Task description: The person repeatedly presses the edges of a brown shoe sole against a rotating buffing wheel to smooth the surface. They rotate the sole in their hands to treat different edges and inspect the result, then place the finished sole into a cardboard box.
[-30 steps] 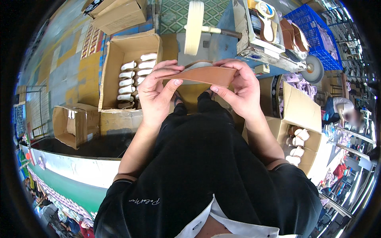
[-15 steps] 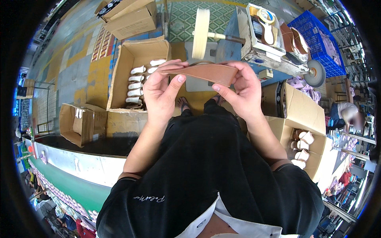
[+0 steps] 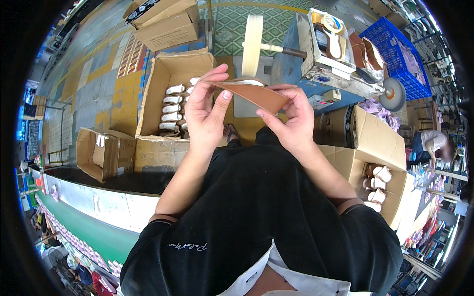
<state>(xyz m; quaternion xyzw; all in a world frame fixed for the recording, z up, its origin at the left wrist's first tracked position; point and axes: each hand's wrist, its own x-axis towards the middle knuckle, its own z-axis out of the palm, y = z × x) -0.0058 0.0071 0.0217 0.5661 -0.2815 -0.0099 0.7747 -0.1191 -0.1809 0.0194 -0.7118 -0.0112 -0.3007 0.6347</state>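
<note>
The brown wedge sole is located between the two hands and is held at both ends. The left hand grips the narrow end, thumb on the near side and fingers behind; the right hand grips the thick end (a pale strip shows along the far edge). A cream wheel stands beyond the grip. Left of the grip, a cardboard box contains white pieces; right of it, beyond, sits a blue crate.
</note>
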